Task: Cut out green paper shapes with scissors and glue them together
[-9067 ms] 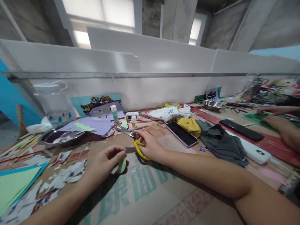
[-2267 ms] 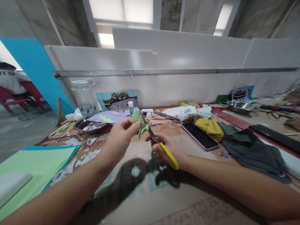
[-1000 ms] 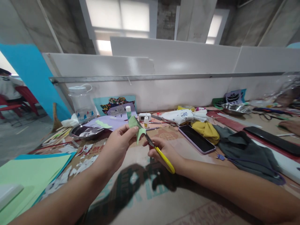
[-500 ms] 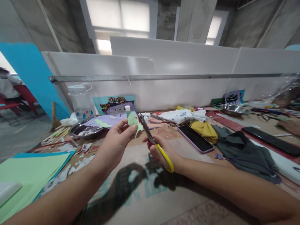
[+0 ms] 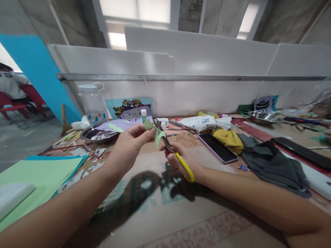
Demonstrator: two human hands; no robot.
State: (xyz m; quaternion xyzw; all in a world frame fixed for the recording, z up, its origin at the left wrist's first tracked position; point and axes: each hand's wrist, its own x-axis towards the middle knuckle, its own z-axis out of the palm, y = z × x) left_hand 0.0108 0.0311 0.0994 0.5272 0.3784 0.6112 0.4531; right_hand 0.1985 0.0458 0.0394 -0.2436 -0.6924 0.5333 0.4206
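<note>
Between thumb and fingers, my left hand (image 5: 131, 143) pinches a small piece of light green paper (image 5: 156, 136). My right hand (image 5: 182, 160) grips yellow-handled scissors (image 5: 186, 168), their blades pointing up and to the left. The blades meet the green paper, which passes partly between them. Both hands are held above a cardboard sheet (image 5: 144, 220) with printed characters. A tiny green scrap (image 5: 112, 234) lies on the cardboard below.
Left are green paper sheets (image 5: 51, 172), a metal dish (image 5: 98, 137) and a water jug (image 5: 91, 103). A glue stick (image 5: 143, 115) stands behind my hands. On the right lie a phone (image 5: 217, 148), yellow cloth (image 5: 228, 142) and dark cloth (image 5: 269, 162). A person (image 5: 11, 82) sits far left.
The scissors' blades have come onto the green paper, which is turned and spread differently now. A small green scrap shows on the cardboard. The view has tilted down slightly.
</note>
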